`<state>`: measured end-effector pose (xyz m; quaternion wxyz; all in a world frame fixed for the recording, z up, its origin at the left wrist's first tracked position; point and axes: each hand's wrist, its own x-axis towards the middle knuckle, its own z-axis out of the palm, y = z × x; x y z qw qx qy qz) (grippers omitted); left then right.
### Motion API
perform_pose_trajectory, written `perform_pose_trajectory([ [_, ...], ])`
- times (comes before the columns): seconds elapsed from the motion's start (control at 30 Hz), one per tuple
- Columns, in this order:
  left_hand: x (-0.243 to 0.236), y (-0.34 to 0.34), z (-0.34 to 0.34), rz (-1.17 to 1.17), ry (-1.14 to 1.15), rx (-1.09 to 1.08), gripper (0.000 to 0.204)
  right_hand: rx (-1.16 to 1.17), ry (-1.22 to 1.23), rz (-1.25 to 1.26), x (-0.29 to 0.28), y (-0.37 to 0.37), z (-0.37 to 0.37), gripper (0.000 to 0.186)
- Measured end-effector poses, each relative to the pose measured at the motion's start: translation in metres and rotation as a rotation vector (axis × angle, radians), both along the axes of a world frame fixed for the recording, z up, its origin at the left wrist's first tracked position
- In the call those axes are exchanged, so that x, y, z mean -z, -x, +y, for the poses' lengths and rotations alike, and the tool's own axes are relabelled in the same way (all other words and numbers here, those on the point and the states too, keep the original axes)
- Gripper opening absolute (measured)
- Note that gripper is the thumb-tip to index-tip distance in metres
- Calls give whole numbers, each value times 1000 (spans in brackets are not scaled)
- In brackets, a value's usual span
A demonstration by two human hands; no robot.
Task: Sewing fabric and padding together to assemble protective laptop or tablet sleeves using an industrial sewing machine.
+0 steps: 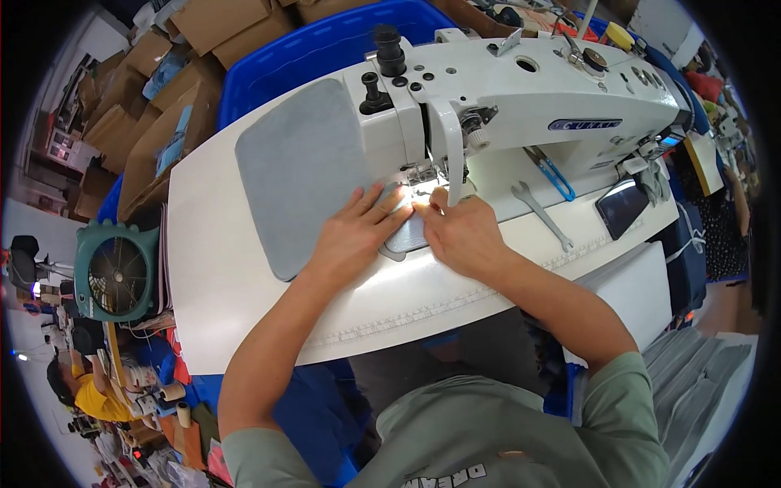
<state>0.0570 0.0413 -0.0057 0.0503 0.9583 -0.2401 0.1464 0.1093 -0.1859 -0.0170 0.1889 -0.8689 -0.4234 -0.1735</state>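
A white sewing machine (pixel 521 122) stands across the white table, its lamp lighting the needle area and presser foot (pixel 425 174). My left hand (pixel 350 240) lies with outstretched fingers on grey sheet material just left of the foot. Close beside it, my right hand (pixel 465 236) is closed, with thumb and index finger pinched near the foot; what they hold is hidden. Beneath and between both hands shows a small grey piece (pixel 407 234) with a rounded edge. The large grey panel (pixel 301 179) with rounded corners lies flat to the left of the machine head.
Right of my right hand lie a wrench (pixel 543 218), blue-handled thread snips (pixel 555 175) and a dark phone (pixel 622 207). A printed ruler (pixel 390 315) follows the table's near edge. Behind stands a blue bin (pixel 268 61); a green fan (pixel 118 272) is at left. Grey sheets (pixel 700 390) are stacked at lower right.
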Motion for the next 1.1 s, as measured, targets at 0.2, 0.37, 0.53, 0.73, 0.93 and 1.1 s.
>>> perform_pose_trajectory([
  [0.2,9,6,-7,-18,-109,-26,55,0,-114,-41,2,1,4,18],
  [0.37,9,14,-22,-12,-194,-88,53,33,-153,-17,5,2,1,19],
  [0.53,10,17,-49,-21,-235,-199,50,85,-160,85,6,1,-3,18],
  [0.73,15,14,-63,-87,-219,-290,45,71,-237,69,8,-1,-3,14],
  [0.93,24,15,-75,-120,-259,-352,42,66,-239,86,9,-1,-2,9],
  [1.1,24,10,-103,-166,-298,-444,38,50,-175,160,0,2,-9,9],
])
